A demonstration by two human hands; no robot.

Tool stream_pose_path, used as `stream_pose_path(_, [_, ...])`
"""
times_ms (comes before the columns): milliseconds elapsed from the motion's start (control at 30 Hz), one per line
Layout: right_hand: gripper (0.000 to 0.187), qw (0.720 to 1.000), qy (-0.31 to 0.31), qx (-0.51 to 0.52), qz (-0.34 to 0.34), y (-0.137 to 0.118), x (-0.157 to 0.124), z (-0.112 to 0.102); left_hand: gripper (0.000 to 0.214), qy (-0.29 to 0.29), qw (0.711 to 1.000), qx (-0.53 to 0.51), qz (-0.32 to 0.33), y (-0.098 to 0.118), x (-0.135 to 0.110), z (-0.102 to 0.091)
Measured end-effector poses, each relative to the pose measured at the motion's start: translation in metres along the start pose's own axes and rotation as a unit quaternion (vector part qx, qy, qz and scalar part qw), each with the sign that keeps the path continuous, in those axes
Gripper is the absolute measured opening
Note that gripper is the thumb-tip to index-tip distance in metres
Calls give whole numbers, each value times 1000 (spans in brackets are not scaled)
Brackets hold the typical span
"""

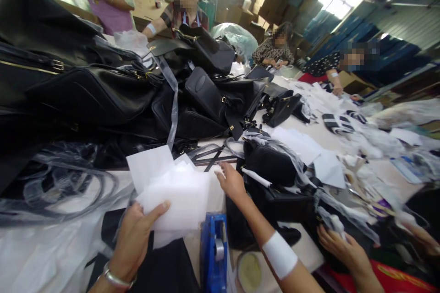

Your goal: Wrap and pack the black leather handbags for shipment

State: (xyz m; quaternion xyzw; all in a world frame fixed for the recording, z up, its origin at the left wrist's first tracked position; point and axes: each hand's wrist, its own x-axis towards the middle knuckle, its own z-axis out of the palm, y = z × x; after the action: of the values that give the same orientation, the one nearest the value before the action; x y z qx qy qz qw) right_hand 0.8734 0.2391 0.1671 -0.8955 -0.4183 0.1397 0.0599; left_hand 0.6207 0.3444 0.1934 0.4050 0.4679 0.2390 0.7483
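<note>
My left hand point(132, 238), with a silver bracelet on the wrist, is closed on a stack of thin white foam sheets point(178, 192), thumb on top of the lower corner. My right hand point(232, 183), a white band round its forearm, reaches forward with fingers stretched out. Its fingertips touch the right edge of the foam sheets and it holds nothing. Just to its right stands a small black bag point(271, 165) with a white paper roll lying against it.
A big pile of black handbags point(103, 96) fills the table's left and middle. A blue tape dispenser point(213, 247) stands at the near edge. Clear plastic wrap point(51, 187) lies at left. A co-worker's hand point(340, 247) works at bottom right, and other people sit at the far side.
</note>
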Motion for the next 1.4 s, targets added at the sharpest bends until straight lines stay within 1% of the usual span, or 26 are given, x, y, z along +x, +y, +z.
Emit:
stream_pose_path(67, [42, 999, -30, 19, 15, 5, -47, 11, 62, -19, 1000, 5, 15, -6, 8, 14])
stream_pose_path(133, [51, 995, -74, 58, 37, 6, -87, 23, 62, -9, 999, 17, 29, -15, 19, 28])
stream_pose_path(167, [55, 992, -91, 72, 49, 4, -101, 28, 61, -3, 999, 23, 35, -21, 25, 34])
stream_pose_path(233, [55, 989, -103, 74, 74, -5, -117, 36, 60, -13, 999, 20, 41, -37, 38, 46])
stream_pose_path(333, [50, 988, -97, 36, 116, -20, -120, 43, 58, -41, 998, 25, 35, -67, 56, 56])
stream_pose_path(433, [60, 983, -113, 20, 145, -28, -117, 44, 52, -18, 997, 73, 25, -95, 73, 56])
stream_pose_path(500, [66, 981, -117, 18, 152, -29, -118, 45, 46, 1, 996, 93, 19, -108, 84, 53])
stream_pose_path(600, [60, 983, -93, 12, 157, -28, -124, 46, 41, 20, 994, 110, 11, -121, 96, 46])
stream_pose_path(667, [55, 984, -75, 13, 162, -28, -130, 46, 42, 18, 992, 124, 7, -126, 101, 42])
stream_pose_path(767, [51, 984, -54, 19, 170, -29, -137, 45, 43, -10, 989, 148, 9, -129, 104, 40])
stream_pose_path(867, [44, 983, -45, 22, 175, -30, -144, 43, 42, -32, 984, 171, 24, -132, 104, 40])
stream_pose_path(933, [40, 983, -37, 26, 178, -30, -150, 41, 42, -30, 981, 187, 42, -135, 102, 40])
stream_pose_path(1067, [41, 982, -23, 45, 180, -27, -163, 38, 41, -16, 974, 212, 75, -140, 95, 41])
stream_pose_path(1167, [41, 981, -24, 54, 182, -27, -172, 36, 42, -25, 971, 220, 91, -141, 90, 43])
stream_pose_path(1400, [43, 979, -25, 44, 199, -30, -180, 33, 37, -41, 969, 226, 88, -139, 81, 46])
